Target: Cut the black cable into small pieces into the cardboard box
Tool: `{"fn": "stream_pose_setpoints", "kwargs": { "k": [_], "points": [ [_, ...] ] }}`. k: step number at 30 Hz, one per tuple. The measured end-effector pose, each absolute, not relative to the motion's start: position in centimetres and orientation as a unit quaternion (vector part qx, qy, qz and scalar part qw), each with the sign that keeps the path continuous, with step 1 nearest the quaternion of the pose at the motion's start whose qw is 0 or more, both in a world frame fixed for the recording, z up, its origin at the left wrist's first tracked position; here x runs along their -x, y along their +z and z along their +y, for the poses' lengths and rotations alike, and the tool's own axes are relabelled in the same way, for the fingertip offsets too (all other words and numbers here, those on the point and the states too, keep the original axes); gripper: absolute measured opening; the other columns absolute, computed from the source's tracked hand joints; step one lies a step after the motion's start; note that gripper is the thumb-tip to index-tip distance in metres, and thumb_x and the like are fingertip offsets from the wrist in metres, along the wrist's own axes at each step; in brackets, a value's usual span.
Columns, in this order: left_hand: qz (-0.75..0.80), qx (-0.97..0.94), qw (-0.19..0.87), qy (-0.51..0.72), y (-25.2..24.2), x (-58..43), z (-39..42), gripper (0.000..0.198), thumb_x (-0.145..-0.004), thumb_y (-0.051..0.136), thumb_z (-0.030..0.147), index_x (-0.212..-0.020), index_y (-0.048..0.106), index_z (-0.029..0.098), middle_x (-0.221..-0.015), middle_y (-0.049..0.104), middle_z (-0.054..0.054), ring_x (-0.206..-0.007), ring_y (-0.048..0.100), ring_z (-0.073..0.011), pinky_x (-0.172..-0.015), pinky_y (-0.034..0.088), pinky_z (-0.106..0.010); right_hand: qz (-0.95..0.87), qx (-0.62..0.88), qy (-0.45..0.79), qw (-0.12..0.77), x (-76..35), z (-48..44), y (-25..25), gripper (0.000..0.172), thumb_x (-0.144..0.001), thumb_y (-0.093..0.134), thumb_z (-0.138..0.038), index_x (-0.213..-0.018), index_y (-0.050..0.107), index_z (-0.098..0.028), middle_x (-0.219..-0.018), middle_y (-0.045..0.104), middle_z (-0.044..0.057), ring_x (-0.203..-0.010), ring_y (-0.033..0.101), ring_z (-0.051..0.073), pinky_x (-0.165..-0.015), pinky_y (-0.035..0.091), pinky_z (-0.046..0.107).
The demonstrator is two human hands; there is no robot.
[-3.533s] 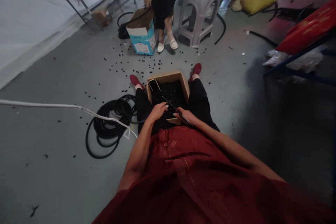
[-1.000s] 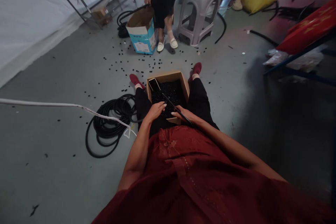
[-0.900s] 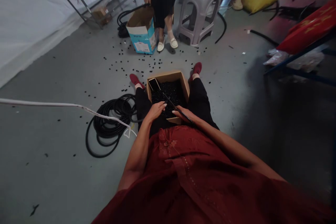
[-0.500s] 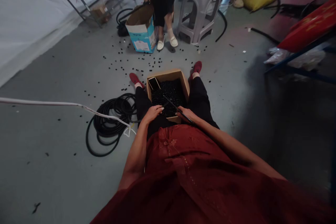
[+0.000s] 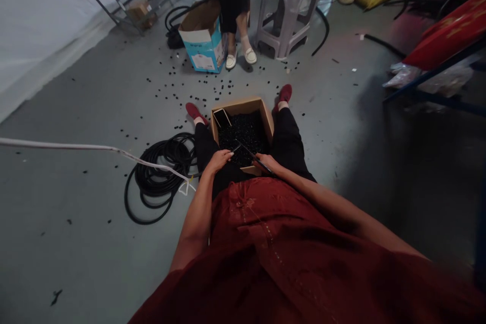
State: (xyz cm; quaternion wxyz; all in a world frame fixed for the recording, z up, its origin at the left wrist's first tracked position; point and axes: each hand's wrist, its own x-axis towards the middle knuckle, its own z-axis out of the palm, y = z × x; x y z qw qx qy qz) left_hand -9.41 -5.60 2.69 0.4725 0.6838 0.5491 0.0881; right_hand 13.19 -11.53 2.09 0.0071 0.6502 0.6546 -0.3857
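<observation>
My left hand (image 5: 220,160) is closed around a short black end of hose (image 5: 237,148) that points over the cardboard box. Gripped in my right hand (image 5: 266,160) is a long, thin, dark bladed tool (image 5: 246,149), slanting up to the left; its exact kind is too small to make out. The tool's tip is close to the hose end; whether they touch I cannot tell. Between my legs stands the open cardboard box (image 5: 270,124), filled with many small black pieces (image 5: 246,129). A phone-like dark rectangle with a pale rim (image 5: 222,118) rests in its far left corner.
A coil of black hose (image 5: 152,172) lies left of my leg, with a white cable (image 5: 114,149) crossing over it. Small black pieces are scattered across the floor. Ahead, another person sits by a blue-and-white box (image 5: 203,55), near a grey plastic stool (image 5: 283,15).
The view has shifted slightly. Both hands stay over the near edge of the box, still holding the hose end and the bladed tool, with only slight movement.
</observation>
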Motion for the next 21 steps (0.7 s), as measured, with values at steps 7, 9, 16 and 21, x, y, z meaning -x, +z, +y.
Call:
{"fn": "stream_pose_setpoints", "kwargs": {
  "k": [7, 9, 16, 21],
  "points": [
    [0.572, -0.685, 0.437, 0.116, 3.0, 9.6, -5.5, 0.036, -0.086, 0.043, 0.044, -0.078, 0.064, 0.016, -0.069, 0.059, 0.000, -0.064, 0.050, -0.0132, -0.061, 0.037, -0.023, 0.631, -0.655, -0.414, -0.042, -13.9, -11.6, 3.5, 0.027, -0.093, 0.048, -0.041, -0.093, 0.062, -0.018, -0.084, 0.071, 0.006, -0.076, 0.065, 0.018, -0.061, 0.038, 0.022],
    [0.583, -0.677, 0.426, 0.140, 3.5, 9.6, -5.4, 0.036, -0.087, 0.043, 0.043, -0.083, 0.066, 0.016, -0.070, 0.061, 0.000, -0.065, 0.051, -0.0131, -0.062, 0.038, -0.023, 0.613, -0.645, -0.448, -0.084, -14.4, -11.9, 4.4, 0.031, -0.096, 0.043, -0.045, -0.092, 0.060, -0.019, -0.075, 0.068, 0.003, -0.070, 0.064, 0.017, -0.062, 0.041, 0.022],
    [0.579, -0.669, 0.424, 0.194, 5.5, 8.6, -5.4, 0.038, -0.088, 0.046, 0.043, -0.099, 0.068, 0.014, -0.076, 0.065, -0.002, -0.070, 0.057, -0.0139, -0.068, 0.042, -0.024, 0.629, -0.601, -0.474, -0.134, -15.3, -12.8, 5.3, 0.046, -0.092, 0.050, -0.053, -0.119, 0.050, -0.016, -0.106, 0.067, 0.011, -0.093, 0.064, 0.021, -0.078, 0.046, 0.027],
    [0.574, -0.678, 0.418, 0.191, 6.5, 7.8, -5.7, 0.038, -0.089, 0.046, 0.041, -0.104, 0.069, 0.014, -0.080, 0.067, -0.003, -0.077, 0.060, -0.0161, -0.073, 0.043, -0.026, 0.627, -0.599, -0.488, -0.100, -15.0, -12.8, 5.6, 0.053, -0.089, 0.054, -0.056, -0.124, 0.048, -0.016, -0.103, 0.067, 0.011, -0.091, 0.064, 0.023, -0.078, 0.046, 0.030]
  ]
}}
